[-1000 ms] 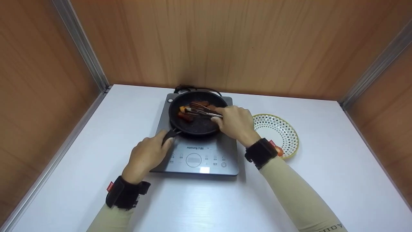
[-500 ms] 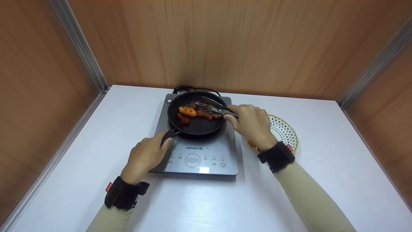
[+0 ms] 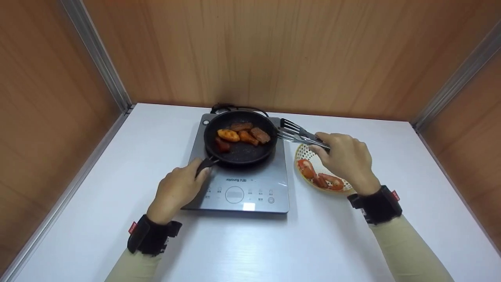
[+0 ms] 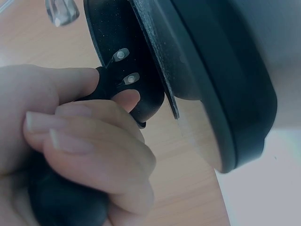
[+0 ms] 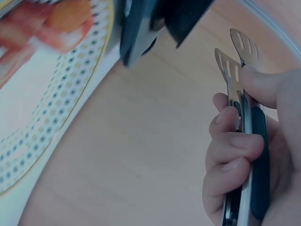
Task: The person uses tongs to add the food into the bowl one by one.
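Note:
My left hand (image 3: 180, 188) grips the black handle (image 3: 206, 163) of a frying pan (image 3: 242, 156), its fingers wrapped round it in the left wrist view. Several food pieces lie in the pan: a yellow oval piece (image 3: 228, 135), an orange drumstick-shaped piece (image 3: 248, 138), brown slabs (image 3: 260, 135) and a dark red piece (image 3: 222, 145). My right hand (image 3: 346, 160) holds metal tongs (image 3: 301, 135) with slotted ends. Nothing is between the tongs' ends, which stand a little apart at the pan's right rim. Below them is a dotted plate (image 3: 300, 152), partly hidden by the right hand.
The pan sits on a grey induction cooker (image 3: 250, 176), whose black cord (image 3: 250, 107) runs behind it. Red and orange food pieces (image 3: 307, 169) lie on the plate's near side. Wooden panels (image 3: 266, 55) enclose the white table (image 3: 219, 243) at the back and sides.
My right hand has moved right with the tongs, out of the pan to above the plate. The yellow piece has left the tongs and lies in the pan. My left hand has stayed put.

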A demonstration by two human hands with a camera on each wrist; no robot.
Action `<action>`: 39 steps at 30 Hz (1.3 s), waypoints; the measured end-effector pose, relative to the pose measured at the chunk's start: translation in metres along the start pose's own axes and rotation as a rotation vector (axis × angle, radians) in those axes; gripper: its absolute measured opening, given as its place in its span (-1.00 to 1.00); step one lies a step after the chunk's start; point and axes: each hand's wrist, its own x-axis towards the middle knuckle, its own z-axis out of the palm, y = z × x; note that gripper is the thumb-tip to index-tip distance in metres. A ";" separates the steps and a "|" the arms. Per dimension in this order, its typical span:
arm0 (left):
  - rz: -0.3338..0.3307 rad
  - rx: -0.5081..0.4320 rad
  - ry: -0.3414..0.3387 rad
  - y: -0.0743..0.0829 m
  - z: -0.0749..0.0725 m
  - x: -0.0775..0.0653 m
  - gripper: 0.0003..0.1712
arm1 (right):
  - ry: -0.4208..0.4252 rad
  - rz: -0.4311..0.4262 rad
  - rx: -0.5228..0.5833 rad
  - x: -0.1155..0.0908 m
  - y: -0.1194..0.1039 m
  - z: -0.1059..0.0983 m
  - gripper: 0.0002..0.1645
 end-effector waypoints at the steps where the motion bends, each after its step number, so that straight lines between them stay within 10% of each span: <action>1: -0.001 0.001 -0.001 0.000 0.000 0.000 -0.74 | -0.010 0.012 -0.001 -0.004 0.004 -0.001 -0.50; 23: -0.006 0.006 -0.001 -0.002 0.000 -0.001 -0.75 | -0.274 0.283 0.049 -0.058 0.058 -0.003 -0.33; 39: 0.008 -0.015 -0.004 -0.004 0.001 -0.001 -0.75 | -0.422 0.291 0.032 -0.064 0.066 0.000 -0.28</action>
